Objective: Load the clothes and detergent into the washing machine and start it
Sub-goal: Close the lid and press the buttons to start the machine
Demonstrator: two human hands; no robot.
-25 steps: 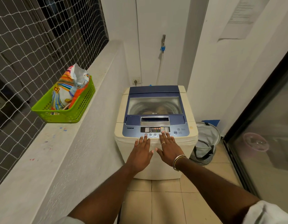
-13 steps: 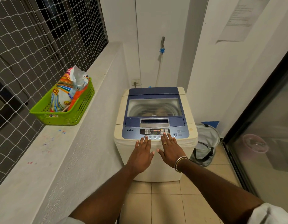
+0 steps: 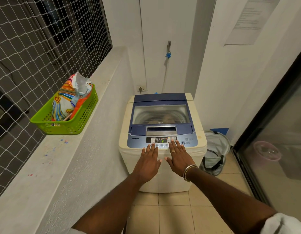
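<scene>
A cream top-loading washing machine (image 3: 163,174) with a blue lid (image 3: 160,98) stands against the far wall; the lid is down and its window shows the drum. The control panel (image 3: 188,141) has a lit display. My left hand (image 3: 148,162) and my right hand (image 3: 179,157) lie flat side by side on the machine's front edge, fingers straight, fingertips at the row of buttons. Neither hand holds anything. A colourful detergent bag (image 3: 68,98) stands in a green basket (image 3: 75,127) on the ledge to the left.
A grey laundry hamper (image 3: 215,149) sits on the tiled floor right of the machine. A concrete ledge (image 3: 28,174) with netting above runs along the left. A glass sliding door (image 3: 281,149) closes the right side. A tap and hose hang on the back wall.
Both hands stay flat on the machine's front edge, slid a little lower off the panel. The camera view shifted slightly.
</scene>
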